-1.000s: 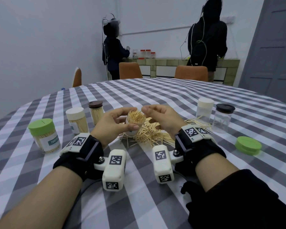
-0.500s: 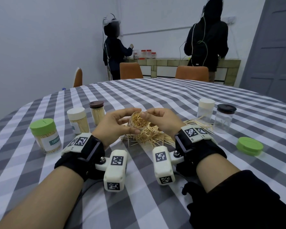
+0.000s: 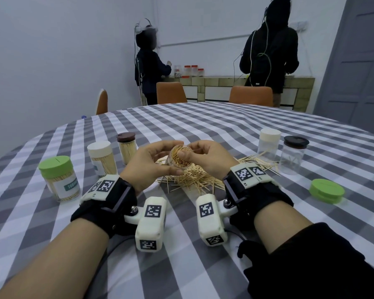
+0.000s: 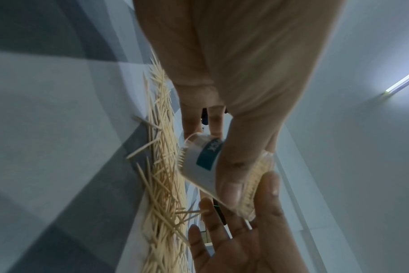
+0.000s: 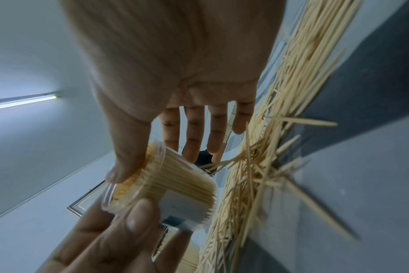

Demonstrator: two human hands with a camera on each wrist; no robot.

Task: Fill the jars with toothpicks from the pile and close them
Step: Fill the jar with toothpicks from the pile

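toothpicks fill the open jar (image 3: pixel 178 157) that the left hand (image 3: pixel 148 164) grips, its thumb and fingers (image 3: pixel 171 144) curled round the clear wall, holding it tilted toward the wearer above the pile (image 3: pixel 194 180) on the checked tabletop (image 3: pixel 203 130). right hand (image 3: pixel 209 157) lays its thumb (image 5: pixel 126 157) flat on the toothpick tips at the jar's mouth, its other fingers (image 5: pixel 199 127) straight and spread behind the jar. left of the hands stand three filled, lidded jars: green-lidded jar (image 3: pixel 59 179), cream-lidded jar (image 3: pixel 102 158), brown-lidded jar (image 3: pixel 126 147). right of the pile stand a jar with a cream lid (image 3: pixel 268 144) and a jar with a dark lid (image 3: pixel 294 154). a loose green lid (image 3: pixel 326 190) lies near the right edge.
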